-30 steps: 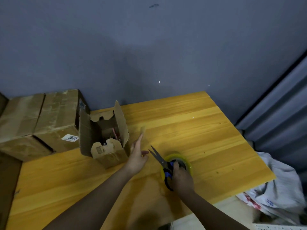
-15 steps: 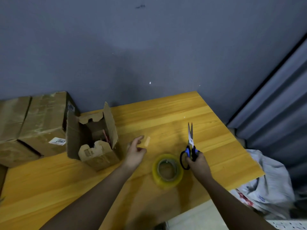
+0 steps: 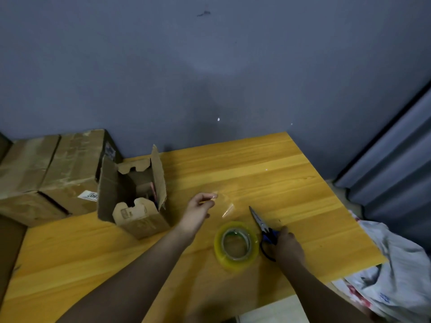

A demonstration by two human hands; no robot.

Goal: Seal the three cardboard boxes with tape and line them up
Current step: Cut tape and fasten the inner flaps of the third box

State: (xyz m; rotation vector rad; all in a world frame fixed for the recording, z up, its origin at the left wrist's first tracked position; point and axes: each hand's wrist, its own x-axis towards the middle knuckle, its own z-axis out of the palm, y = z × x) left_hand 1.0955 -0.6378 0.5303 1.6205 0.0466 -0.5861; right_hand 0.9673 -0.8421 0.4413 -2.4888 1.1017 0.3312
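A: We log the open box (image 3: 135, 201) at 9 o'clock from the left hand (image 3: 198, 212): small, brown corrugated card, four flaps standing up, contents dark and unreadable. It sits on the yellow wood table (image 3: 268, 173).

B: Left hand state?

A: Fingertips pinch a clear strip of tape (image 3: 225, 205), which hangs toward 4 o'clock above the table.

B: And the right hand (image 3: 288, 244)?

A: It grips the blue-handled scissors (image 3: 262, 226), blades together, pointing to 11 o'clock. The tape roll (image 3: 236, 245), yellowish and translucent, lies flat just beside them at 9 o'clock.

B: Other boxes?

A: Two larger boxes (image 3: 51, 173), tops closed under glossy tape, stand side by side behind the open one.
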